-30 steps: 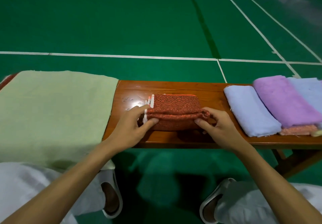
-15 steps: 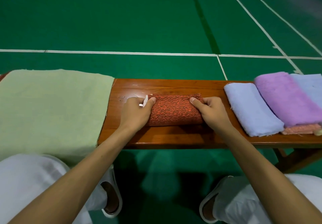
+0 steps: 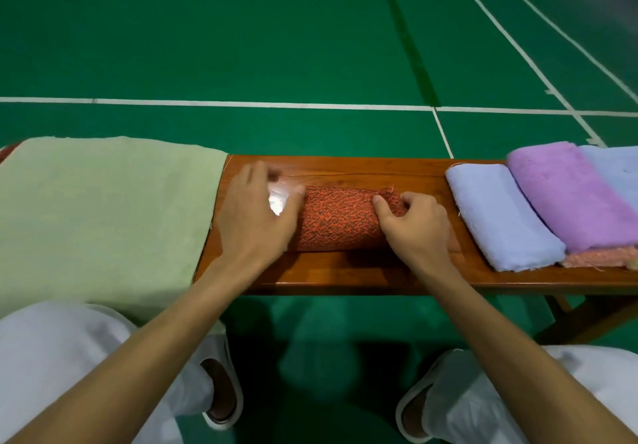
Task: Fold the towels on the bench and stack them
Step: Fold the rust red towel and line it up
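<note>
Centrally, red towel [image 3: 338, 222] on bench [image 3: 345, 278], R hand [image 3: 417, 233] fingers pinching its end, L hand [image 3: 255, 219] fingers spread, empty.

One bench [image 3: 345, 278] bears six towels: one green towel [image 3: 103, 216], one rust towel [image 3: 338, 222], two blue towels [image 3: 500, 216] [image 3: 618, 174], one purple towel [image 3: 569, 195], one peach towel [image 3: 600, 257].

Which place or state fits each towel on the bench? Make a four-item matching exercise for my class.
1 green towel
2 orange-red towel
3 pale blue towel
4 purple towel

A on a pink towel
B pinched by the right hand
C spread over the bench at its left end
D between orange-red and purple

Pairs: 1-C, 2-B, 3-D, 4-A
</note>
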Demonstrator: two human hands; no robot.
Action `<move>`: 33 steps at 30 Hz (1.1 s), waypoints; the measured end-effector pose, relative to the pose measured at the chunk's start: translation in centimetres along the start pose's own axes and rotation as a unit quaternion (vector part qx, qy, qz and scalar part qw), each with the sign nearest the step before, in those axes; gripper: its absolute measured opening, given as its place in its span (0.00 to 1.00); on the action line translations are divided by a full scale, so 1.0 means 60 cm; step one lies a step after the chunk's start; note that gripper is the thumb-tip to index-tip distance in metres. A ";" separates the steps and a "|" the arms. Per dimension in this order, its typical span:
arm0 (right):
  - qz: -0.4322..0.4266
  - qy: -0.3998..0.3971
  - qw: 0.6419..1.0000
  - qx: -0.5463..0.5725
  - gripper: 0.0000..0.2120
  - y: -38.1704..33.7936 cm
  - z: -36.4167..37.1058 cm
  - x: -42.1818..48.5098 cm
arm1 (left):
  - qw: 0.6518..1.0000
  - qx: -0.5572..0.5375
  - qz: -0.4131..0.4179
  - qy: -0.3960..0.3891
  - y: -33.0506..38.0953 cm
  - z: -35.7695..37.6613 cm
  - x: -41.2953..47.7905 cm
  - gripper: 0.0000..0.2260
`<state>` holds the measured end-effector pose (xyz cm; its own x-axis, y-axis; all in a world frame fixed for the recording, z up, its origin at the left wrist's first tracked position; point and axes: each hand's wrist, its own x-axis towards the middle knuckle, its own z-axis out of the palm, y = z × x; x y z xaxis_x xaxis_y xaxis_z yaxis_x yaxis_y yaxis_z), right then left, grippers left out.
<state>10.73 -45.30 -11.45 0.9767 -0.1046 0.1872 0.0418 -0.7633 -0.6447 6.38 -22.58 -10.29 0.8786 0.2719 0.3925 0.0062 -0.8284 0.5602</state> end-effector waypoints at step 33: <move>-0.152 -0.125 0.968 -0.152 0.33 0.043 0.004 -0.014 | 0.976 0.068 0.021 -0.206 -0.029 0.037 0.004 0.31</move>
<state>10.09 -47.05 -13.43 0.9507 0.2840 0.1242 0.3096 -0.8909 -0.3323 7.63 -22.16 -12.79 0.9966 0.0407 0.0710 0.0056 -0.8995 0.4369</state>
